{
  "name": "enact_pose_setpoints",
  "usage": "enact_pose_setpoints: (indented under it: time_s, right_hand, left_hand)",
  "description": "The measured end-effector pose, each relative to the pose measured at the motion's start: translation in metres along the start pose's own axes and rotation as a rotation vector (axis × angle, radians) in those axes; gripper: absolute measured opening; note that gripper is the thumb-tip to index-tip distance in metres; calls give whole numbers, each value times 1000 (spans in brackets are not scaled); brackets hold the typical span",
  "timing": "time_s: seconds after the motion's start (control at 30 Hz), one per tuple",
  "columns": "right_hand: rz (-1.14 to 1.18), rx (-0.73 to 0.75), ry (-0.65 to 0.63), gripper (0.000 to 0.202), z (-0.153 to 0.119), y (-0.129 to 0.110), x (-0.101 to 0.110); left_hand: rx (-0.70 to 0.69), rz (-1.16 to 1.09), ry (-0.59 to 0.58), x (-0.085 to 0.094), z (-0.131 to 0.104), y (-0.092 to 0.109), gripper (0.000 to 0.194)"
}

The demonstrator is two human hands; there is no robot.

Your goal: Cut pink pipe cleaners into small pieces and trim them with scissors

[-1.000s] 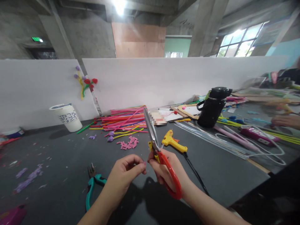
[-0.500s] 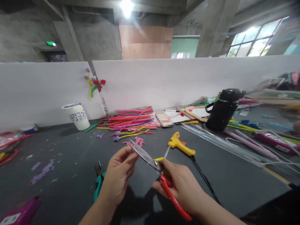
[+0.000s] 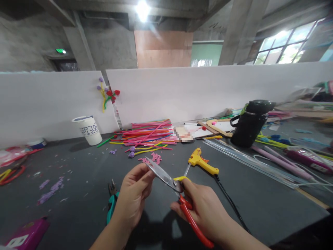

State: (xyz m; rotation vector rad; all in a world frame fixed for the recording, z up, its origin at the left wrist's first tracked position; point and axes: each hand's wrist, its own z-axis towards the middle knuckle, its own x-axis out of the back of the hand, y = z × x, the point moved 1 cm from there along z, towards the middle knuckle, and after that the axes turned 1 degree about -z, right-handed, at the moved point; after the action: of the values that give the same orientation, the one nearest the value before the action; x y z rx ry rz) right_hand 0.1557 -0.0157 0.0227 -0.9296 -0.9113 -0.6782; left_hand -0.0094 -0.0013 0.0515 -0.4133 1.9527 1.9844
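Observation:
My right hand [image 3: 199,205] is closed on a pair of scissors [image 3: 162,173] with red handles, and a short yellow piece [image 3: 182,178] shows by its fingers near the pivot. The silver blades point up and left, with their tips beside my left hand [image 3: 136,194]. That hand is pinched at the fingertips; what it grips, if anything, is too small to make out. Pink cut pieces [image 3: 155,158] lie just beyond the blades. Teal-handled pliers [image 3: 112,203] rest left of my left wrist.
A yellow glue gun [image 3: 201,162] with a black cord lies right of centre. Behind are pink and red stems [image 3: 148,133], a white cup [image 3: 88,131] and a black bottle [image 3: 248,123]. Purple scraps [image 3: 52,190] lie at left, clear strips [image 3: 234,156] at right.
The whole view has shifted slightly, so the table items appear a little further right. Both hands and the scissors keep nearly the same pose.

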Motion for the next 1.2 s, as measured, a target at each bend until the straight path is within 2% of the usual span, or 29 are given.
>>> enact_pose_setpoints:
  time_s: [0.33,0.83,1.03,1.2]
  right_hand:
    - [26,6,-35,19,0,0,-1]
    - [74,-33,-48,23,0,-3,2]
    - [220,-113,-69,28,4,-2,3]
    - [381,-178,-73,24,9,1,2]
  left_hand:
    - [3,-19,-53,1,0,-1,6]
    - [7,-15,-47,3,2,-2,8]
    - [11,9,-25,2,1,1,9]
    - [39,105,-31,1,2,0,13]
